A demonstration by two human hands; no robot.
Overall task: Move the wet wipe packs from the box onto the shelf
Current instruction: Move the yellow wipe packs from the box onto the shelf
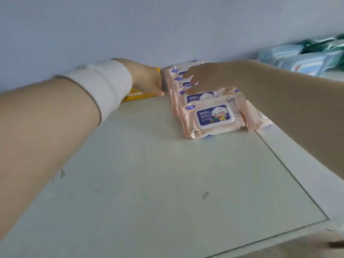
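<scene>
Shelf (149, 174): flat, matte pale grey-green panel, scuffed, white rim on the right. Pink wipe packs (214, 116) lie flat on it in an overlapping row running back to the wall. They're soft crinkled film with a rounded purple-and-white "BABY WIPES" flap and a cartoon figure. Right hand (201, 75) is loose, fingertips touching a pack mid-row. Left hand (147, 79), with white wristband (104, 84), grips the end of a yellow pack (137, 94) by the wall. Blue and green packs (297, 60) sit far right, blurred.
</scene>
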